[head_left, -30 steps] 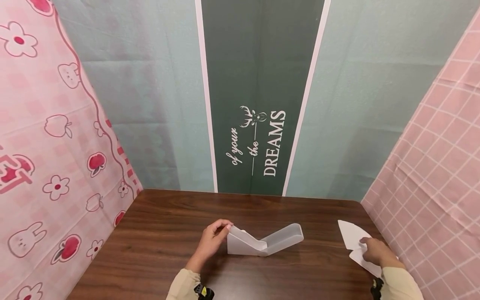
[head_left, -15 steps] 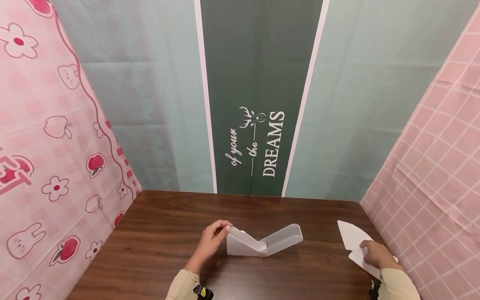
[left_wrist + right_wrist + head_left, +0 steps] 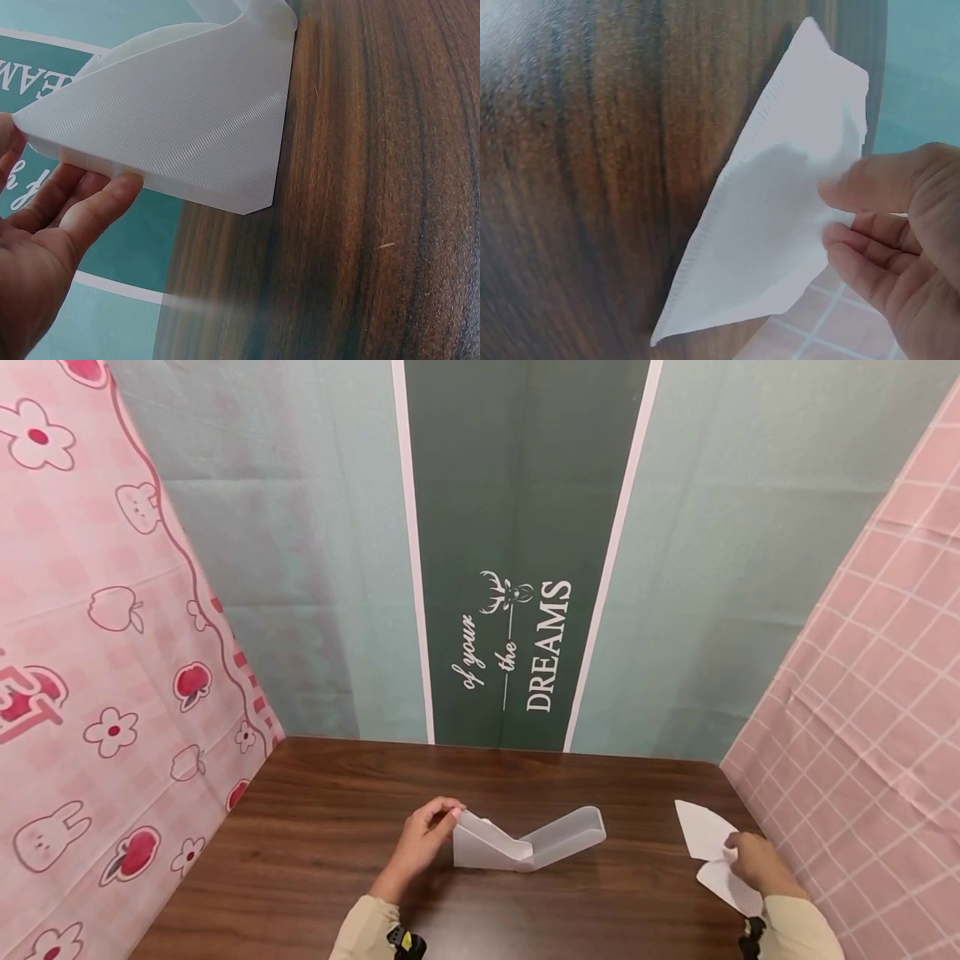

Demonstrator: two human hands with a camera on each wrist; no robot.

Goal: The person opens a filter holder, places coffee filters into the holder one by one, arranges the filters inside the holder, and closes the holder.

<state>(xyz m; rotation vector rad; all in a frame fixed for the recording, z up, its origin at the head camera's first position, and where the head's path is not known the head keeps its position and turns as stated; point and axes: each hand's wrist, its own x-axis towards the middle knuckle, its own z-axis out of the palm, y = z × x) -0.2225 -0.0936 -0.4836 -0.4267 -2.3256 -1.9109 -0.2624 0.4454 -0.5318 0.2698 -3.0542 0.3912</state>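
Note:
A frosted plastic coffee filter holder (image 3: 487,845) stands on the table left of the head view's lower middle, its lid (image 3: 567,837) swung out to the right. My left hand (image 3: 423,839) holds the holder by its left end; in the left wrist view the thumb (image 3: 112,199) lies along its narrow edge wall. Far to the right, my right hand (image 3: 761,862) pinches a white paper coffee filter (image 3: 703,832) at its edge. The crimped seam of that filter (image 3: 750,217) shows in the right wrist view. Another white filter piece (image 3: 727,887) lies just nearer, partly under the hand.
The brown wood-grain table (image 3: 337,827) has its back edge against a green curtain (image 3: 517,527) with white lettering. A pink patterned cloth (image 3: 112,652) hangs on the left and a pink checked cloth (image 3: 847,735) on the right, close beside my right hand.
My right hand's fingers have shifted slightly up and to the right onto the filter's edge. The left hand and the holder stay where they were.

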